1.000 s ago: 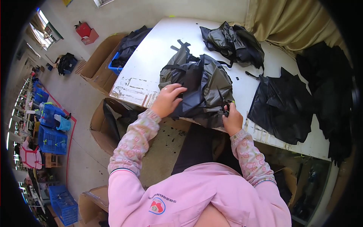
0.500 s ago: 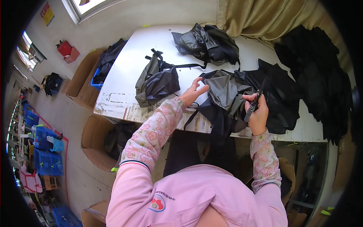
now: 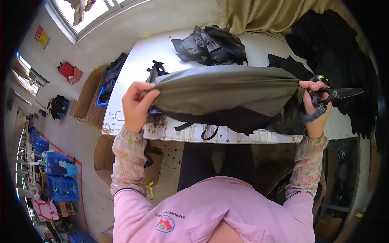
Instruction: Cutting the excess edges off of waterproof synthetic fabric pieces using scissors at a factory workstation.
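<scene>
An olive-grey and black piece of thin fabric (image 3: pixel 227 87) is stretched sideways above the table's front edge. My left hand (image 3: pixel 137 106) pinches its left end between thumb and fingers. At the other end, my right hand (image 3: pixel 317 111) grips the gathered fabric and also keeps hold of black scissors (image 3: pixel 343 94), whose blades point right, away from the cloth. Behind the stretched piece lies a crumpled grey-black fabric bundle (image 3: pixel 210 44). Another bundle at the left is mostly hidden by the held cloth, its black strap (image 3: pixel 158 66) showing above.
The white table (image 3: pixel 133 77) has a worn front edge. A tall heap of black fabric (image 3: pixel 336 60) covers its right side, near a gold curtain (image 3: pixel 259 16). Cardboard boxes (image 3: pixel 90 95) stand at the left, one beside a blue crate holding dark cloth.
Both hands have moved apart, and the fabric has been lifted and pulled taut between them. My left hand, open before, now grips its end. The scissors have swung to point right.
</scene>
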Action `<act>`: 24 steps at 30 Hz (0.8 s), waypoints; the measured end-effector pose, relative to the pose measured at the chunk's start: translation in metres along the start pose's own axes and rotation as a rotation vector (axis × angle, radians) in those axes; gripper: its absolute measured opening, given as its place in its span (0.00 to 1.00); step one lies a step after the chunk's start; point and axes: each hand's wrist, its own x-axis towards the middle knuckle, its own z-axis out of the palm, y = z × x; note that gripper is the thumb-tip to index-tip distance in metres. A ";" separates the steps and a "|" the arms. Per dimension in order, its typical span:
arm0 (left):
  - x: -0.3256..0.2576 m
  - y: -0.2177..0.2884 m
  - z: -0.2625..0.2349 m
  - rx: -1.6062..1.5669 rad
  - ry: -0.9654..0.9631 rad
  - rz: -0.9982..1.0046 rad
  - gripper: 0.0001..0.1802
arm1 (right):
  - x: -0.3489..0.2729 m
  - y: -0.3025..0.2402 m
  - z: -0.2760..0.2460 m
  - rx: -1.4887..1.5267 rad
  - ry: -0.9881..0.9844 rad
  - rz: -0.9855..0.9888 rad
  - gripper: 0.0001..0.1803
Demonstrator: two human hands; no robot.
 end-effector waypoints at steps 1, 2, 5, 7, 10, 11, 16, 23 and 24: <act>-0.017 0.002 -0.011 0.057 0.013 -0.003 0.08 | 0.003 -0.005 0.004 0.004 -0.054 -0.037 0.13; -0.031 -0.003 -0.019 0.101 0.015 -0.006 0.08 | -0.001 -0.005 0.005 0.003 -0.054 -0.032 0.13; -0.064 -0.031 -0.054 0.647 -0.342 -0.263 0.15 | -0.030 0.005 0.005 0.232 -0.309 0.347 0.13; -0.095 -0.053 -0.076 0.929 -0.667 -0.375 0.21 | -0.060 0.027 0.011 0.173 -0.318 0.486 0.12; -0.111 -0.057 -0.074 1.099 -0.869 -0.475 0.26 | -0.098 0.046 0.016 0.081 -0.374 0.737 0.12; -0.107 -0.053 -0.063 1.004 -0.786 -0.429 0.25 | -0.108 0.054 0.017 0.073 -0.376 0.746 0.12; -0.085 -0.073 -0.018 0.727 -0.517 -0.058 0.21 | -0.111 0.069 0.043 0.071 -0.317 0.529 0.13; -0.064 -0.154 0.005 0.891 -0.568 0.112 0.20 | -0.077 0.109 0.063 0.108 -0.610 0.476 0.14; -0.064 -0.166 0.002 0.899 -0.557 0.104 0.20 | -0.076 0.110 0.065 0.117 -0.620 0.469 0.14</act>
